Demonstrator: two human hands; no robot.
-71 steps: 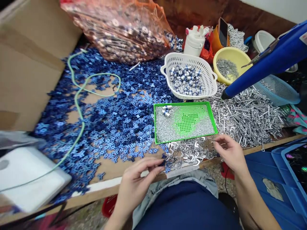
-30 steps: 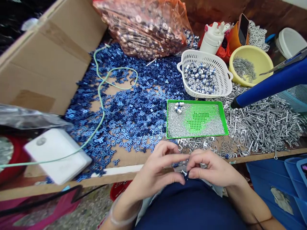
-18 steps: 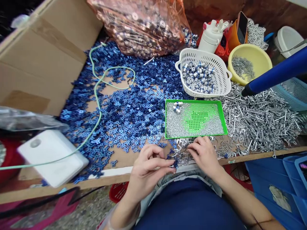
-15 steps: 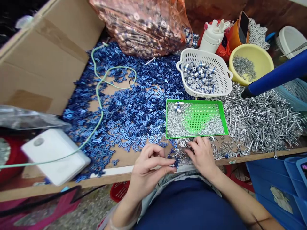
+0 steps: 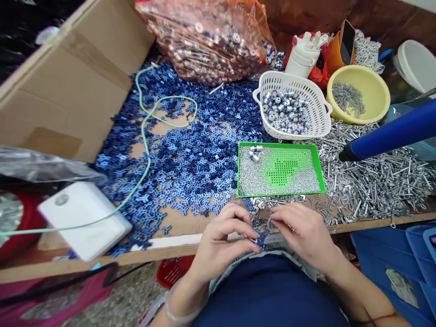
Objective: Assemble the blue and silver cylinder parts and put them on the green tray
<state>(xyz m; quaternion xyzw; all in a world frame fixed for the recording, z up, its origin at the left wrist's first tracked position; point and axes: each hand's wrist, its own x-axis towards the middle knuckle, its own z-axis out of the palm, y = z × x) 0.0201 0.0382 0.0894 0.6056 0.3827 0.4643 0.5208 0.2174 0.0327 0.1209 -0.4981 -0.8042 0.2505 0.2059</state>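
My left hand (image 5: 227,240) pinches a small blue three-armed metal part (image 5: 261,241) between thumb and fingertips at the table's front edge. Just right of it, my right hand (image 5: 304,230) is closed at the fingertips on a small curved silver metal piece (image 5: 269,222); the fingers partly cover it. The two hands are close together but apart. Behind them lies a green tray (image 5: 323,181) of tiny silver pieces, with a few silver-and-blue cylinders in its far left corner. Loose curved metal pieces (image 5: 262,203) lie between the tray and my hands.
Many blue three-armed parts (image 5: 190,159) spread over the left. Metal rods (image 5: 384,181) are heaped right, beneath a slanting blue tube (image 5: 391,131). Behind stand a white basket (image 5: 320,109) of cylinders, a yellow bowl (image 5: 378,100) and an orange bag (image 5: 211,45). A green cord (image 5: 146,170) crosses a white box (image 5: 85,218).
My right hand has lifted a curved metal piece from the loose ones and turned toward my left hand. The left hand has shifted slightly right with the blue part.
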